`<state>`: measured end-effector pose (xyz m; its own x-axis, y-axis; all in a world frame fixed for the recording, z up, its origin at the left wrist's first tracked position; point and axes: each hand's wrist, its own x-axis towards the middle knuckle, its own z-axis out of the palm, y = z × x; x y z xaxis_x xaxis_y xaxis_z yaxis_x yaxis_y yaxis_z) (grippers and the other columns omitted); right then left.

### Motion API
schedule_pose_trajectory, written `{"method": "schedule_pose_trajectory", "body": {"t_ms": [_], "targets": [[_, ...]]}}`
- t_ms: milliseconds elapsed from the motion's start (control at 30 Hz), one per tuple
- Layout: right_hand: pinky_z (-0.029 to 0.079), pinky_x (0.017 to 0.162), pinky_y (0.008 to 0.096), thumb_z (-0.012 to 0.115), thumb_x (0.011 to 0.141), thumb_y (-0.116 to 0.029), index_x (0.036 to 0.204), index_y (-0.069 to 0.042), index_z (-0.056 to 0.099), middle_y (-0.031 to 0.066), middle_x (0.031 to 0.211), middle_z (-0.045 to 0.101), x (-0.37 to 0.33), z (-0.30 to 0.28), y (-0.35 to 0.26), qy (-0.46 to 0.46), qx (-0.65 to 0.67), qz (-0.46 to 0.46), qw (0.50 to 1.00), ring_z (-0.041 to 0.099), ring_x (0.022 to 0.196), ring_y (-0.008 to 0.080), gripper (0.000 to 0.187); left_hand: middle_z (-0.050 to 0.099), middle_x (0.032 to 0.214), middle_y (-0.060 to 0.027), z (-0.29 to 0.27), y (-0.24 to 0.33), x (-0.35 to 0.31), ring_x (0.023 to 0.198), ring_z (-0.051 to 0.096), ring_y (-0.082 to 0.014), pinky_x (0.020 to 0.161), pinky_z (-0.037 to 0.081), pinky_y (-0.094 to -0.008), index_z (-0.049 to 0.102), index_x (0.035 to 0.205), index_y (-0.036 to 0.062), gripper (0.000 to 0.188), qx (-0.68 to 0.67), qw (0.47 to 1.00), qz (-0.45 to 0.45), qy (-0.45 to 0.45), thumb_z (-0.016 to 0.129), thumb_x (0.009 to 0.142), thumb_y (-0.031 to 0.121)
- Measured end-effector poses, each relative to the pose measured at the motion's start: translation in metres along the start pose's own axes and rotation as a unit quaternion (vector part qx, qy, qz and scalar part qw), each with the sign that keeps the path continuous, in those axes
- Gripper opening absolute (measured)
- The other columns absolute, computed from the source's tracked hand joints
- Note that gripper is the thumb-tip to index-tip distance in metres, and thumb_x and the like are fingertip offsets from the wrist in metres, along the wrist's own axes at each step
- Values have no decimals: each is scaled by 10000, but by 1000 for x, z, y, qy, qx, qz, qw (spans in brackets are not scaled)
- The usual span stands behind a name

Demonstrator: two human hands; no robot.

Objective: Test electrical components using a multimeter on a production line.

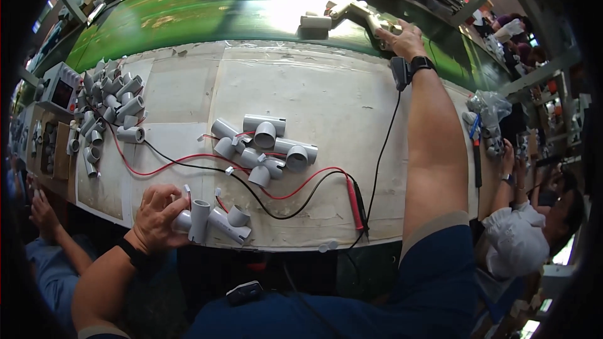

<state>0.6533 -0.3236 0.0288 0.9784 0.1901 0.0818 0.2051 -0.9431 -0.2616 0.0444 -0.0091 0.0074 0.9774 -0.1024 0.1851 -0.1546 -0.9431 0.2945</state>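
Observation:
At the near left edge of the table, my left hand [158, 218] is closed round a grey plastic tube fitting [200, 220] with a short red wire and white plug. Touching or close beside it lies another grey tube fitting [227, 225]. My right hand [405, 41] reaches far across to the green conveyor belt [232, 12], its fingers bent round a pale tube fitting [394, 29] that they partly hide. More pale tube fittings [315, 22] lie on the belt to its left. Several grey tube fittings [265, 135] lie mid-table.
A heap of grey fittings [113, 94] lies at the left, beside a boxy meter [61, 88]. Red and black leads cross the table to a red probe [355, 204]. A black cable [382, 157] runs from my right wrist. Other people [515, 245] work at the right and left.

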Motion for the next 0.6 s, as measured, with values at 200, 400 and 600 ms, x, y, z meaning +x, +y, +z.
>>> {"method": "schedule_pose_trajectory", "body": {"t_ms": [200, 400, 600], "targets": [[390, 1196, 452, 734, 793, -755, 1577, -138, 438, 209, 1612, 391, 33, 32, -45, -43, -61, -31, 997, 421, 1471, 368, 1040, 553, 1191, -84, 1, -1, 4, 980, 555, -270, 883, 467, -406, 663, 1185, 164, 688, 6, 1000, -8, -1, 913, 572, 352], [501, 1105, 450, 788, 824, -546, 1495, -143, 554, 171, 1527, 533, 49, 35, -54, -90, -29, -43, 995, 583, 1345, 326, 817, 558, 1207, -87, 1, 0, 4, 986, 557, -271, 886, 469, -403, 670, 1191, 165, 699, 1, 1000, 0, 4, 915, 566, 358], [485, 1074, 383, 771, 774, -374, 1381, -57, 602, 204, 1370, 627, 15, 18, -59, -98, -13, -128, 987, 610, 1270, 331, 706, 561, 1216, -82, 1, -1, -2, 992, 561, -263, 897, 469, -403, 672, 1219, 171, 718, 1, 1000, -6, 1, 919, 576, 371]]}}
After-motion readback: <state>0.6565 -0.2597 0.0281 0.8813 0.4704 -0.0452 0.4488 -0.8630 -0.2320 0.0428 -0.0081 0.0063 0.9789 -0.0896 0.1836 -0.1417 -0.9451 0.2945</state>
